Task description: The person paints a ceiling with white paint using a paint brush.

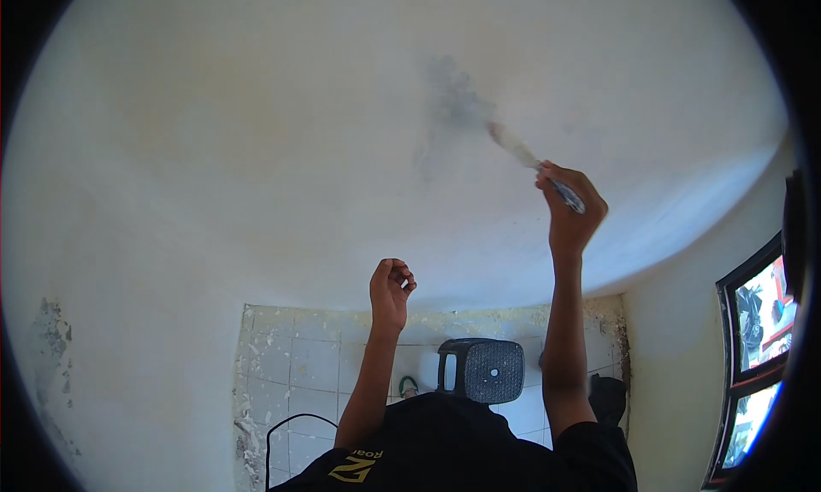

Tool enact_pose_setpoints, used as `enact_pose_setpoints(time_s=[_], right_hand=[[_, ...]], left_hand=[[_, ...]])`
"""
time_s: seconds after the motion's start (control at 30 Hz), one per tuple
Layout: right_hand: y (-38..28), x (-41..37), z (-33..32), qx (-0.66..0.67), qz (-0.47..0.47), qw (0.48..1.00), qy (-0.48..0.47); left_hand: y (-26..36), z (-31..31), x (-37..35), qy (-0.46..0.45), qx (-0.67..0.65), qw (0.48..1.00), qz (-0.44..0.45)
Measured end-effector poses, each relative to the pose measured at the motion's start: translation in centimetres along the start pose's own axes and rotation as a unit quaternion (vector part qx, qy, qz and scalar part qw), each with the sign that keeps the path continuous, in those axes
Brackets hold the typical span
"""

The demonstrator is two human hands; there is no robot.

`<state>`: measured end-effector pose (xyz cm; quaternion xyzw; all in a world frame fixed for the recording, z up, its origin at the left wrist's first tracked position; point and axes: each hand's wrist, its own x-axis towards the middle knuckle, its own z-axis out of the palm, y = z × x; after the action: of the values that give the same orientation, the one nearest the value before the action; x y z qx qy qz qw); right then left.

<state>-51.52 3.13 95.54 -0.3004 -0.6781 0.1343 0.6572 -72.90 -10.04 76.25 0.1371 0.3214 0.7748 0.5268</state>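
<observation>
My right hand (575, 203) is closed around the dark, speckled handle of a paintbrush (515, 147). The brush slants up and to the left, its pale head ending in a brownish tip. That tip is at the white wall (333, 150), just below and right of a grey smudged patch (459, 99); whether it presses on the surface is hard to tell. Lower down, my left hand (392, 285) is raised in front of the wall with its fingers curled in loosely toward the thumb. A small gap shows through the curl, and nothing is visible in it.
Below me, a dark plastic stool (494, 372) stands on the white tiled floor (314, 364), which has paint flecks along its edges. A black cable (295, 418) curves at lower left. Dark-framed windows (753, 372) are on the right. Peeling paint (53, 329) marks the left wall.
</observation>
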Motion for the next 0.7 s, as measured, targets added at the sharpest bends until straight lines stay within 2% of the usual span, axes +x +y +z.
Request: enact_pose_setpoints(time_s=[0.03,0.1,0.13,0.17,0.23,0.27,0.3,0.4,0.43,0.5,0.57,0.67,0.7], right_hand=[[0.2,0.2,0.0,-0.001,0.0,1.0,0.001],[0.8,1.7,0.1,-0.068,-0.078,0.995,-0.014],[1.3,2.8,0.2,-0.09,-0.144,0.985,0.013],[1.6,3.7,0.2,-0.09,-0.145,0.985,0.015],[0.6,5.3,0.1,-0.128,-0.271,0.95,0.081],[-0.2,5.4,-0.3,-0.147,-0.28,0.944,0.093],[-1.0,5.2,-0.6,-0.147,-0.281,0.944,0.093],[-2.1,3.3,-1.2,-0.084,-0.175,0.978,0.072],[-1.9,2.7,-1.0,-0.082,-0.176,0.978,0.073],[-1.7,1.7,-0.4,-0.018,-0.045,0.998,-0.03],[-1.0,2.2,0.2,-0.038,-0.037,0.997,-0.05],[0.7,4.1,0.5,-0.058,-0.133,0.989,0.002],[0.7,4.3,0.1,-0.062,-0.133,0.989,0.009]], left_hand=[[0.1,0.0,-0.2,0.001,-0.004,1.0,0.003],[0.2,0.4,-0.4,-0.001,-0.003,1.0,0.007],[0.2,0.5,-0.5,-0.001,-0.003,1.0,0.011],[0.1,0.6,-0.6,-0.004,-0.002,1.0,0.011],[0.1,0.8,-0.7,0.002,-0.021,1.0,0.016],[0.0,0.7,-0.7,0.001,-0.021,1.0,0.017],[0.0,0.8,-0.8,0.004,-0.02,1.0,0.015],[-0.1,0.9,-0.8,0.002,-0.017,1.0,0.01],[-0.1,0.9,-0.8,-0.003,-0.017,1.0,0.005],[-0.1,1.0,-0.9,-0.001,-0.016,1.0,0.007],[-0.3,1.2,-0.9,-0.001,-0.017,1.0,0.005],[-0.5,1.6,-0.9,-0.014,-0.008,1.0,0.003],[-0.7,1.6,-1.0,-0.013,-0.015,1.0,0.0]])
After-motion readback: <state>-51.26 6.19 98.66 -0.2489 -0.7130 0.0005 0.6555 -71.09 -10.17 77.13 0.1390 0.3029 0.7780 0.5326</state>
